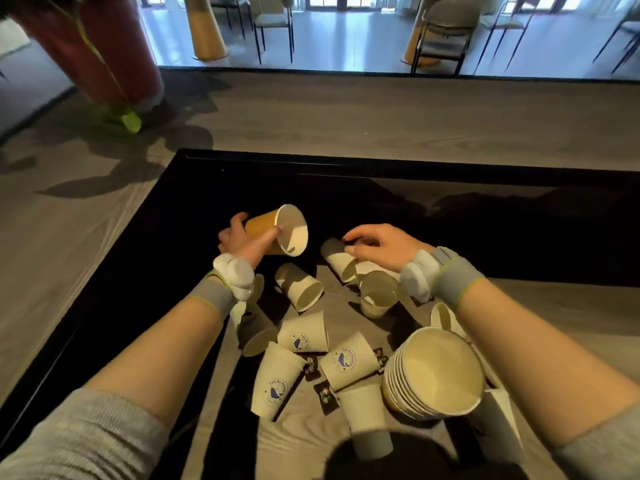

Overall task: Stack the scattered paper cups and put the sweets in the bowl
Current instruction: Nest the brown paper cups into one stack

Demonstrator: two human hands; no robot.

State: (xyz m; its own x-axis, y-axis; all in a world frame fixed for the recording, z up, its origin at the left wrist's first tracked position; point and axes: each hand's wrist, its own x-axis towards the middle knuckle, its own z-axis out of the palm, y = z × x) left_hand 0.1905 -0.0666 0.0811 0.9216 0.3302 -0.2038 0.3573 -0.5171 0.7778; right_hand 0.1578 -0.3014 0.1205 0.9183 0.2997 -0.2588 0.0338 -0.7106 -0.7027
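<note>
Head view: your left hand (239, 237) is wrapped round a brown cup (263, 226), held on its side above the table (536, 306), mouth facing right. Your right hand (377, 244) curls over the base end of a white cup (341, 265) lying on the table, thumb and fingers pinching it. More cups (301, 289) lie scattered nearer you, beside a stack (433, 372), with sweets (325, 393) between them. I cannot make out the bowl. The cups should be light, thin-walled and easy to crush, so grip gently near the stiffer rim or base. The wrapped sweets look small and slick; pinch their edges.
</note>
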